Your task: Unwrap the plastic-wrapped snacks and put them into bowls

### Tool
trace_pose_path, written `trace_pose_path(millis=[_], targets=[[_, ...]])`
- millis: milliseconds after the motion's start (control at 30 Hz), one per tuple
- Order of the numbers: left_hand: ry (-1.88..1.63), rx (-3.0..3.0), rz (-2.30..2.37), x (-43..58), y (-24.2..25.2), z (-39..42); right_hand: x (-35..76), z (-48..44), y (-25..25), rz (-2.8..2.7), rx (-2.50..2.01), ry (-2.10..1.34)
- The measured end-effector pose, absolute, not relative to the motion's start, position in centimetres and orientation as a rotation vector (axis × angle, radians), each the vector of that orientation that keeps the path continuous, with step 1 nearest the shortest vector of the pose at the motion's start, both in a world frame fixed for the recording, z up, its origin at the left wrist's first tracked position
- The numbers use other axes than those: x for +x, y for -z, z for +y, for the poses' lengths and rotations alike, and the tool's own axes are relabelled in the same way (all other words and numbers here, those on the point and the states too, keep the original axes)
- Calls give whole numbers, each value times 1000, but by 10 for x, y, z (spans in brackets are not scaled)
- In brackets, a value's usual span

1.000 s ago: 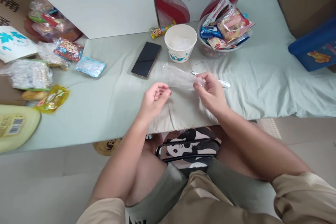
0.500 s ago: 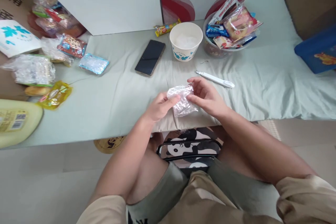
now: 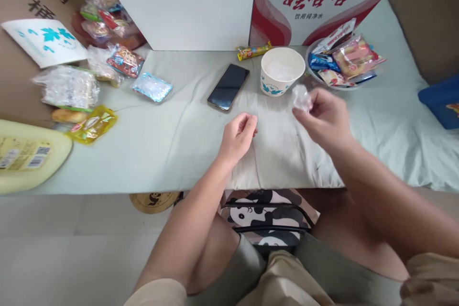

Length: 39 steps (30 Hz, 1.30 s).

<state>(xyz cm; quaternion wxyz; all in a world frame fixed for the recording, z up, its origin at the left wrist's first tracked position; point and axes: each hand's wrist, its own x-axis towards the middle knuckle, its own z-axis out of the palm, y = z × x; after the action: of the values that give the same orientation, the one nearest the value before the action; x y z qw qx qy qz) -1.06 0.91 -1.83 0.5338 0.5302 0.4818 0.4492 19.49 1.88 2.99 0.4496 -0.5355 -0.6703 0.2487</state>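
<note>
My right hand (image 3: 328, 117) pinches a crumpled clear plastic wrapper (image 3: 301, 97) between thumb and fingers, just above the cloth and in front of the paper cup (image 3: 269, 82). The white cup has blue leaf prints and holds whitish, see-through plastic. Above the near part of the cloth, my left hand (image 3: 238, 136) is closed in a loose fist, with nothing showing in it. A dark phone (image 3: 228, 87) lies beyond my left hand, left of the cup. The white utility knife from before is hidden behind my right hand.
A clear tub (image 3: 321, 75) of wrapped snacks stands right of the cup, a blue container (image 3: 441, 100) farther right. White boxes (image 3: 186, 5) rise behind. Snack packets (image 3: 152, 87) and a yellow jug (image 3: 36, 158) are at left. The table edge (image 3: 107, 193) runs before my knees.
Both hands held the plastic wrapper together; they have parted. My right hand has carried it, now crumpled smaller, toward the cup, and my left has closed. The camera view has shifted.
</note>
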Motion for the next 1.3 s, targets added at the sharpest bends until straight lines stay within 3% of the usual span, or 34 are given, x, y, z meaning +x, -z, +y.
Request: trace_pose_path(millis=[167,400,533,633,733,1000,1300], targets=[[-1032,1337,1135,-11,16,7,165,107,-74,-2008,-1544,-185],[-999,1438,1163,-13,16,8,139,197,-42,-2447,-1843,-463],[-957,1448,1178,-16,10,4,150,166,-76,-2504,-1965,-503],[-940,1453,1175,-17,5,1,184,114,-98,-2263,-1831,-66],[-930,1480,1170,-16,6,-1,236,70,-89,-2236,-1860,270],[-878,1548,1235,-7,16,-1,289,71,-22,-2228,-2051,293],[-781,1582,1333,-10,20,4,350,78,-18,-2008,-2201,256]])
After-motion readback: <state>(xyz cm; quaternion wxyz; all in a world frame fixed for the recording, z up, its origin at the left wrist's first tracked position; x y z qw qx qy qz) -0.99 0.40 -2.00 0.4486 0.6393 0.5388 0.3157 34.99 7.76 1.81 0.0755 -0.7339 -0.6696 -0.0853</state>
